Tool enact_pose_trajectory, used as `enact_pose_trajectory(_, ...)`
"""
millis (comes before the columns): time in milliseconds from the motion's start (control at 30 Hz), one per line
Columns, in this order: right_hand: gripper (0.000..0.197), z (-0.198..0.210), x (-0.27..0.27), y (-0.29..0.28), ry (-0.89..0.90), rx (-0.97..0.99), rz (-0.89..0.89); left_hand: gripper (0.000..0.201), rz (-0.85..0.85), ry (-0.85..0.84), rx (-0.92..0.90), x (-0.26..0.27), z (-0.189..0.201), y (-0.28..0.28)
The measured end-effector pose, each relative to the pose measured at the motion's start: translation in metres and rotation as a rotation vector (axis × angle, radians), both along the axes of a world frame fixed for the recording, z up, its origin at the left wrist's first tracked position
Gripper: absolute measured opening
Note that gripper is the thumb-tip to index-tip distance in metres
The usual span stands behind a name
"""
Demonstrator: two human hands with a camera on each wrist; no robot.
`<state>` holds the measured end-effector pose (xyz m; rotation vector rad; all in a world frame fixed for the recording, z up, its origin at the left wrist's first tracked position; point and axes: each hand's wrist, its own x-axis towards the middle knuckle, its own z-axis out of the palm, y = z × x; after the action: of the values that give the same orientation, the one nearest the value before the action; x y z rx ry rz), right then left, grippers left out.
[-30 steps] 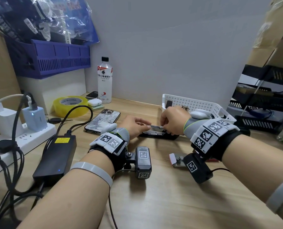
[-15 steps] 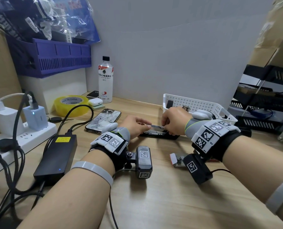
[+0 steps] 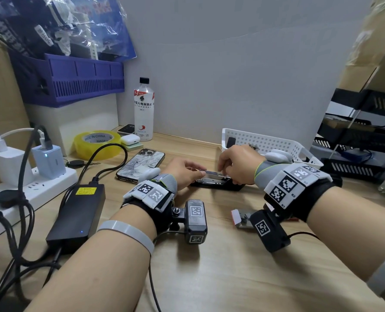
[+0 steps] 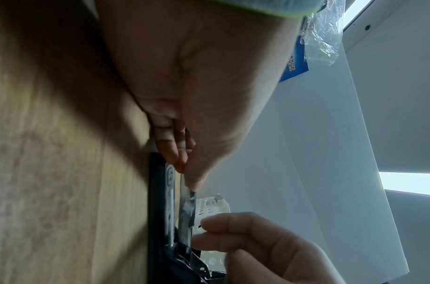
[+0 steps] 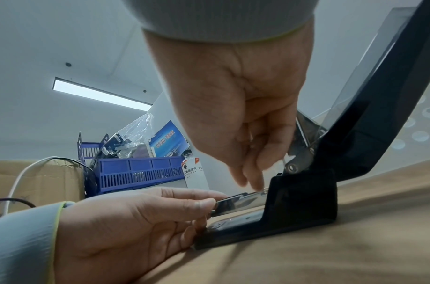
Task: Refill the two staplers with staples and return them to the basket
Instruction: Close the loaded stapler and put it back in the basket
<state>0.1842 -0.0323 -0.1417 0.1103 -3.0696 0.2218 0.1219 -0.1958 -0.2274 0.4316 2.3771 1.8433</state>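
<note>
A black stapler (image 3: 218, 185) lies on the wooden table with its lid (image 5: 379, 96) swung up and back. My left hand (image 3: 187, 171) pinches the front end of its metal staple rail (image 5: 243, 199) between thumb and fingers. My right hand (image 3: 236, 164) reaches down with curled fingers, and its fingertips (image 5: 250, 176) hold the rail near the hinge. Whether staples lie under them is hidden. The white perforated basket (image 3: 277, 143) stands just behind my right hand. A small open staple box (image 3: 241, 218) lies near my right wrist.
A phone (image 3: 139, 166), a roll of yellow tape (image 3: 97, 143), an earbud case (image 3: 130, 139) and a bottle (image 3: 143, 109) sit at the back left. A black power brick (image 3: 79, 212), cables and a power strip (image 3: 29, 190) fill the left side. Black trays (image 3: 362, 154) stand at the right.
Both hands stay at the stapler's rail. The right hand's fingers have shifted only slightly along it.
</note>
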Motion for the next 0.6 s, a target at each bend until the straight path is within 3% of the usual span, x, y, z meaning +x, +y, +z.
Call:
enact_pose_trajectory(133, 0.038, 0.003, 0.004, 0.001, -0.019, 0.000, 0.003, 0.009, -0.009, 0.001, 0.008, -0.001, -0.001, 0.001)
enact_pose_trajectory(300, 0.043, 0.005, 0.008, 0.005, -0.037, -0.133, -0.008, 0.008, -0.006, 0.004, 0.006, -0.003, -0.003, 0.000)
enact_pose_trajectory(600, 0.039, 0.003, 0.012, 0.015, 0.024, -0.025, -0.042, 0.006, 0.005, 0.011, -0.006, -0.004, -0.004, 0.000)
